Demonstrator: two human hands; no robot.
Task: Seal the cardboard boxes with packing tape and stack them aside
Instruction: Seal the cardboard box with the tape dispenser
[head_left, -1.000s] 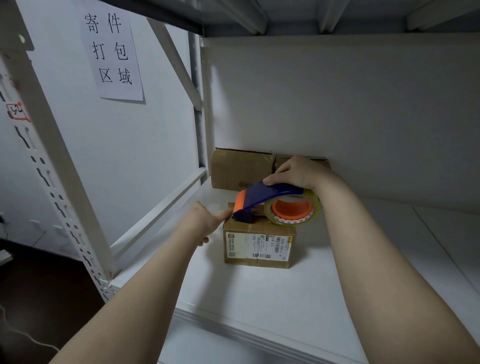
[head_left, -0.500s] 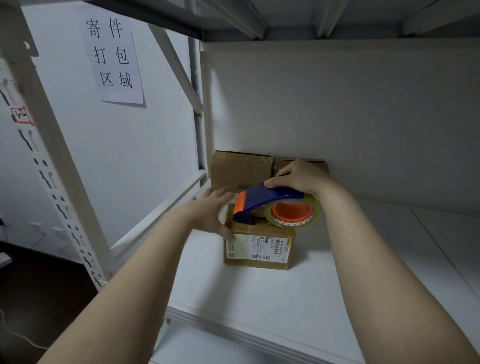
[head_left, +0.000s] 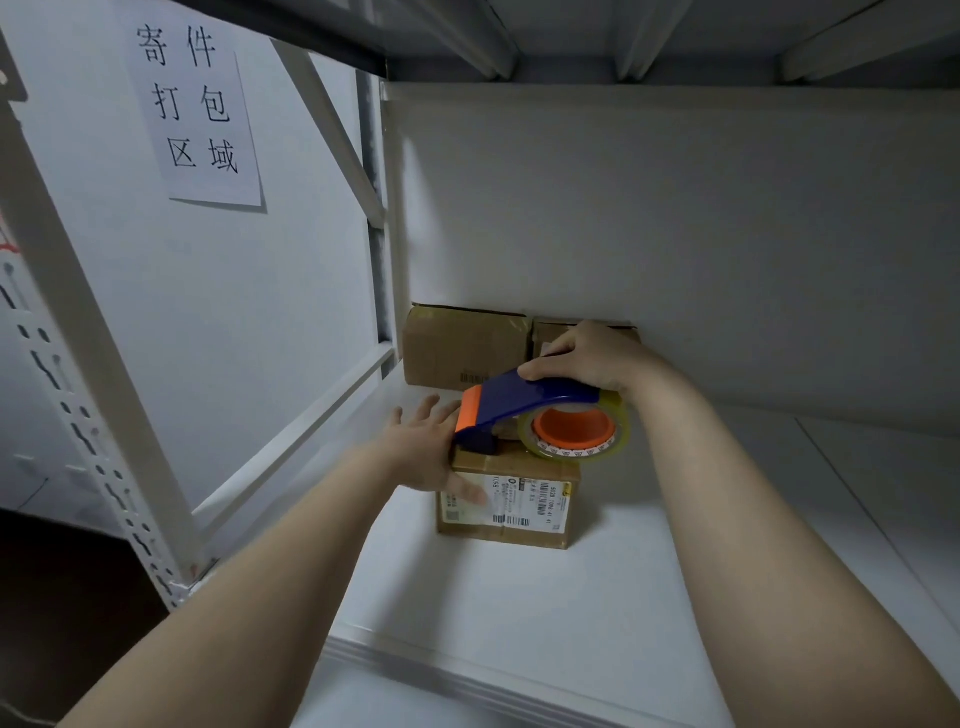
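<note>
white shelf (head_left: 519, 597), right hand (head_left: 587, 356) grips dispenser (head_left: 524, 397) pointing left, left hand (head_left: 421, 447) splayed on box (head_left: 524, 527)

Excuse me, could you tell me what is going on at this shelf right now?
A person is sealing a small brown cardboard box with a printed label, which sits on the white shelf. The right hand holds a blue and orange tape dispenser, whose front end rests on the box's top. The left hand, fingers spread, rests against the box's left edge. Two more brown cardboard boxes stand against the back wall.
</note>
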